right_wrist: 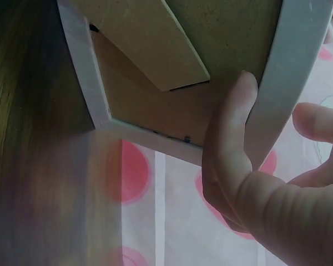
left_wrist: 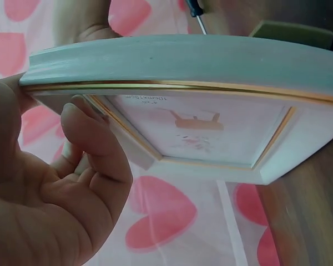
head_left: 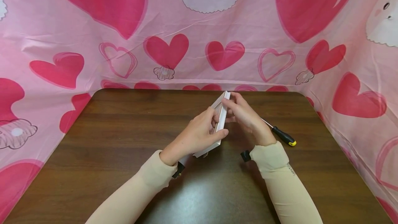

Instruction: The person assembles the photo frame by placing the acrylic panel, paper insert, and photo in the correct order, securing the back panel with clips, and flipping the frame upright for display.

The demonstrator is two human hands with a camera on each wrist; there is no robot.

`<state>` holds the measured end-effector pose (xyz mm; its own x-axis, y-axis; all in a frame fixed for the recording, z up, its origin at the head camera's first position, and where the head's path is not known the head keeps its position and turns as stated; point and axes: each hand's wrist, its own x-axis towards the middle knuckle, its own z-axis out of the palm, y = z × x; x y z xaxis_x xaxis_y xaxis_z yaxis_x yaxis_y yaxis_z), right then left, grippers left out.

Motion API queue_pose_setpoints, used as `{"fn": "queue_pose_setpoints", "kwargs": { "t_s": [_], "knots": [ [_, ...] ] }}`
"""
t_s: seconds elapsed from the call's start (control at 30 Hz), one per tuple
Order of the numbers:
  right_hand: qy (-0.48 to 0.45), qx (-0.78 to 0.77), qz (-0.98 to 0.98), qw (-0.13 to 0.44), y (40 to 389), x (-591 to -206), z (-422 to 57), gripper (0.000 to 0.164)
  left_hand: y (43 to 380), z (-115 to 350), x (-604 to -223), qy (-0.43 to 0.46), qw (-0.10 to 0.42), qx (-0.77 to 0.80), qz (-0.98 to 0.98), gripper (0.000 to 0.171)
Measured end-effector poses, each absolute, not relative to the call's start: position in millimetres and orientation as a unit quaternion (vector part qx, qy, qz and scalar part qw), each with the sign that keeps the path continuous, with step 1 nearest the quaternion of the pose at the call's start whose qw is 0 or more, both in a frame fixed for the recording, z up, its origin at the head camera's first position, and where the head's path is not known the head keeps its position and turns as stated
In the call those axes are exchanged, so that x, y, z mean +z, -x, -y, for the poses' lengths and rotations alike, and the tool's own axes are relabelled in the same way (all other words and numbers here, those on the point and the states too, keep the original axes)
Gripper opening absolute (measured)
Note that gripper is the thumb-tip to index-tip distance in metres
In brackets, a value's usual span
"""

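Observation:
A white picture frame (head_left: 223, 117) stands tilted on the table, held up between both hands. My left hand (head_left: 199, 132) pinches its near long side, fingers curled on the front and thumb across the edge. The far end is in my right hand (head_left: 244, 113), fingers on the back. Gold trim and a pale printed insert (left_wrist: 197, 130) show on the front in the left wrist view. From the right wrist, a brown backing board (right_wrist: 150, 105) carries a hinged stand flap (right_wrist: 155, 44); a fingertip (right_wrist: 245, 86) presses by the border, with a small dark tab (right_wrist: 187, 139) at the rim.
A screwdriver (head_left: 283, 136) with a black handle and yellow end lies on the dark wooden table (head_left: 124, 127), just right of the right hand. Pink heart-patterned cloth (head_left: 124, 61) hangs behind the table and along both sides.

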<state>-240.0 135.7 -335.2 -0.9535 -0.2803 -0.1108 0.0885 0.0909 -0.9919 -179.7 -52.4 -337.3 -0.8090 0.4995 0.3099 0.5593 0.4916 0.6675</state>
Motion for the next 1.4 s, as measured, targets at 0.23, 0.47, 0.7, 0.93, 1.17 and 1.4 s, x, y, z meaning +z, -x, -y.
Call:
{"fn": "queue_pose_setpoints", "kwargs": {
  "t_s": [0.23, 0.47, 0.7, 0.93, 1.17, 1.4],
  "knots": [
    [0.071, -0.645, -0.749, 0.132, 243, -341, -138, 0.053, 177, 48, -343, 0.323, 0.023, -0.379, 0.867, 0.033],
    [0.064, -0.628, -0.764, 0.135, 246, -345, -138, 0.051, 178, 47, -348, 0.343, 0.041, -0.372, 0.861, 0.033],
    [0.058, -0.613, -0.777, 0.131, 249, -349, -140, 0.051, 177, 63, -352, 0.308, 0.019, -0.374, 0.875, 0.045],
    [0.057, -0.616, -0.774, 0.139, 249, -350, -142, 0.053, 178, 87, -360, 0.245, -0.013, -0.375, 0.894, 0.067],
    [0.061, -0.603, -0.784, 0.133, 250, -353, -144, 0.054, 176, 100, -369, 0.207, -0.028, -0.357, 0.911, 0.086],
    [0.055, -0.599, -0.788, 0.132, 253, -358, -143, 0.055, 172, 108, -374, 0.187, -0.076, -0.349, 0.915, 0.093]
  ]
}}
